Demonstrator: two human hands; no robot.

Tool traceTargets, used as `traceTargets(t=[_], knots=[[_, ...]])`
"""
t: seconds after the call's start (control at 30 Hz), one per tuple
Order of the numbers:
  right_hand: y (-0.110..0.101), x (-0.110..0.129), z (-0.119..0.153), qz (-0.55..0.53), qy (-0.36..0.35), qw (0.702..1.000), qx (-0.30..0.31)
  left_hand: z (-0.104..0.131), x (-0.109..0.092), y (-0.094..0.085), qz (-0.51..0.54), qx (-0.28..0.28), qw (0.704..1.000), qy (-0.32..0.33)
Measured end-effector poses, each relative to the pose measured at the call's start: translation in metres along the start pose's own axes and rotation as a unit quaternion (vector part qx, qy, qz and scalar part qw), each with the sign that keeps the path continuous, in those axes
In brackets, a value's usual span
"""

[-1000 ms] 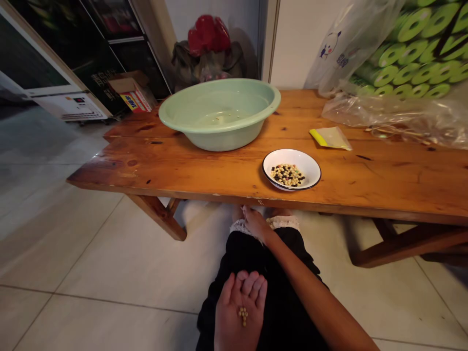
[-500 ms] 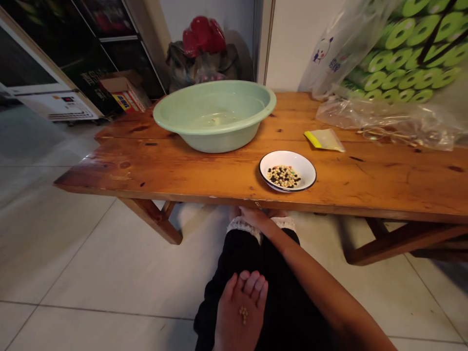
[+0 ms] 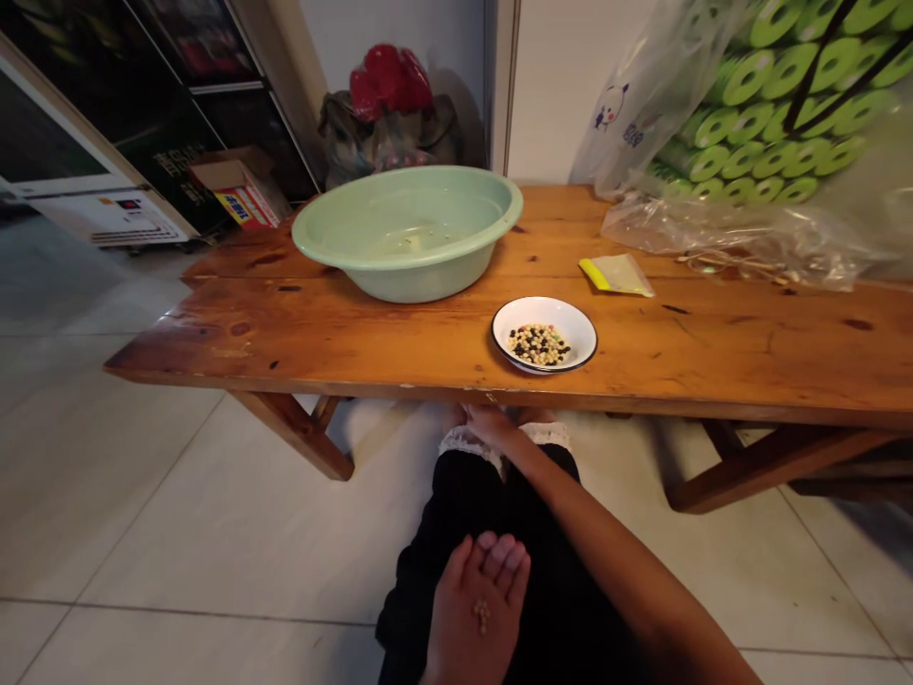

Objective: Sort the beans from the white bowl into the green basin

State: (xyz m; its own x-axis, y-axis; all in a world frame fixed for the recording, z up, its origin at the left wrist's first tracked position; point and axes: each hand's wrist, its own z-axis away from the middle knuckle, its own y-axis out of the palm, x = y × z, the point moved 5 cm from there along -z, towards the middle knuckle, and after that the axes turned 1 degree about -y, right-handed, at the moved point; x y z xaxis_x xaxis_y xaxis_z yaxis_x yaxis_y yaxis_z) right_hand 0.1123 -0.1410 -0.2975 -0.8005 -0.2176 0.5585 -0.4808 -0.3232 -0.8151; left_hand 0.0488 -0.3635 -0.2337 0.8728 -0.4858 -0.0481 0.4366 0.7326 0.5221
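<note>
My left hand [image 3: 477, 604] is palm up over my lap, with its fingers slightly curled. A small heap of pale yellow soybeans [image 3: 481, 616] lies in the palm. My right hand [image 3: 491, 425] reaches down between my legs by a lace trouser cuff [image 3: 471, 443], just under the bench edge; its fingers are mostly hidden. Near the front edge of the wooden bench stands a white bowl [image 3: 580, 348] with a dark rim. Inside are mixed pale and black beans [image 3: 538, 344], plus a few red and green bits. Behind it to the left sits a pale green basin [image 3: 428, 276] containing a few small bits.
A small packet with a yellow strip [image 3: 617, 275] lies right of the basin on the bench [image 3: 342, 342]. Clear plastic bags with green rolls [image 3: 748, 143] stand at the back right. Beyond the bench are an open carton [image 3: 246, 190] and a red bag [image 3: 391, 84].
The view has shifted slightly, so the bowl, basin and bags appear a little further left. My left hand sits slightly further right in view, still with the soybeans. The right hand stays low.
</note>
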Motion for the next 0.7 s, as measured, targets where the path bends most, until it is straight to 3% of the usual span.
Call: traceTargets(t=[0.17,0.27,0.37,0.53,0.7], knots=[[-0.019,-0.030,0.023,-0.112,0.054,0.992,-0.030,-0.003,0.004,-0.017,-0.006,-0.009,1.000,0.006],[-0.031,-0.047,0.073,-0.192,0.071,0.977,-0.064,-0.003,-0.001,-0.028,-0.020,-0.022,0.999,0.019],[-0.034,-0.056,0.146,-0.270,0.087,0.952,-0.117,0.000,-0.009,-0.031,-0.027,-0.022,0.999,0.033],[-0.024,-0.032,0.246,-0.370,0.104,0.914,-0.132,0.008,-0.016,-0.011,-0.018,0.012,0.999,0.046],[-0.024,0.012,0.280,-0.419,0.116,0.890,-0.135,0.020,-0.017,0.024,-0.022,0.060,0.997,0.050]])
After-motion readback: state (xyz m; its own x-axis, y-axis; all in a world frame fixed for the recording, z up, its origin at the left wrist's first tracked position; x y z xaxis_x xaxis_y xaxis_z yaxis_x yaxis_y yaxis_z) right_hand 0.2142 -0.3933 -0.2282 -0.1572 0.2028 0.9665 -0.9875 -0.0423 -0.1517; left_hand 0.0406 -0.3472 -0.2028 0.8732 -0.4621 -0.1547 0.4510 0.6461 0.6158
